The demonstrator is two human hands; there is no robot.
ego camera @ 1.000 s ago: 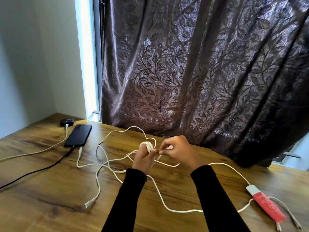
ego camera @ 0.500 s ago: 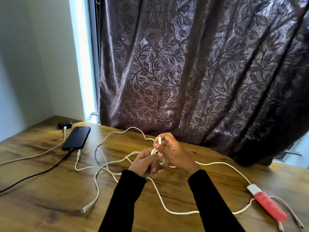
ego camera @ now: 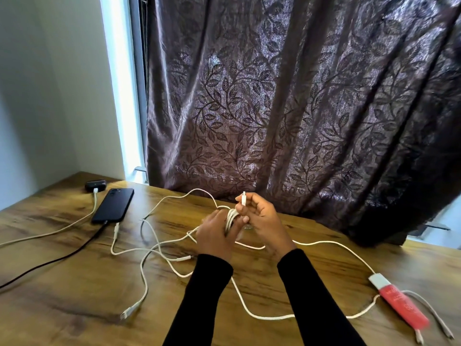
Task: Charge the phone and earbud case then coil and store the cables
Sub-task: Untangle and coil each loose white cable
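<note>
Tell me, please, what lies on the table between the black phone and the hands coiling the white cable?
In the head view, loose white cables sprawl across the wooden table between the phone and the left hand; nothing else sits there.

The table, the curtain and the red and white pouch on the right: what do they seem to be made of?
Table: wood or wood-look laminate, with visible grain and a low sheen.
Curtain: woven fabric with a satin-like shine, a leaf pattern and soft hanging folds.
Red and white pouch: probably plastic or silicone, smooth and matte; it is too blurred to be sure.
</note>
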